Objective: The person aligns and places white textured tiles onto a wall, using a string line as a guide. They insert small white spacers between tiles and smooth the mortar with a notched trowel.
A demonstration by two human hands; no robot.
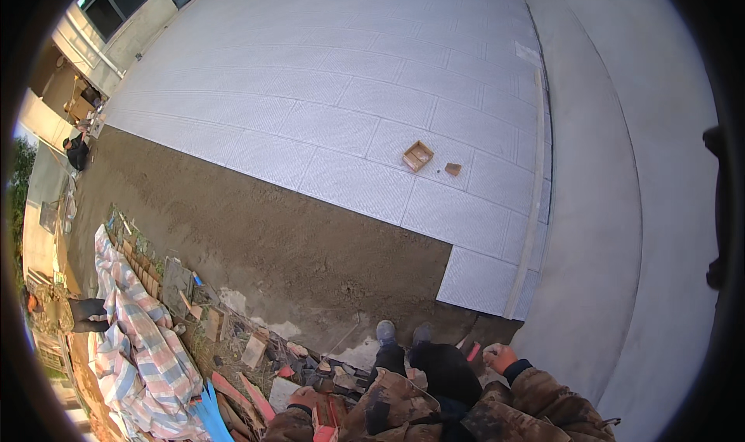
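Observation:
My left hand (304,398) is low in the view with fingers curled, beside a red object (330,419) against my brown jacket; what it holds, if anything, is unclear. My right hand (499,358) is raised at waist height with fingers curled round something too small to make out. My boots (386,332) stand at the edge of a grey bed of mortar or sand (295,232). Beyond it lie pale textured paving slabs (349,178), with an open box (417,156) and a small brown piece (452,169) on them.
A grey wall (590,209) runs along the right. Striped sheeting (140,341) and rubble (256,350) lie at the lower left. One person (75,152) crouches by the far left doorway, another (74,314) is beside the sheeting. A long straight strip (528,240) edges the slabs.

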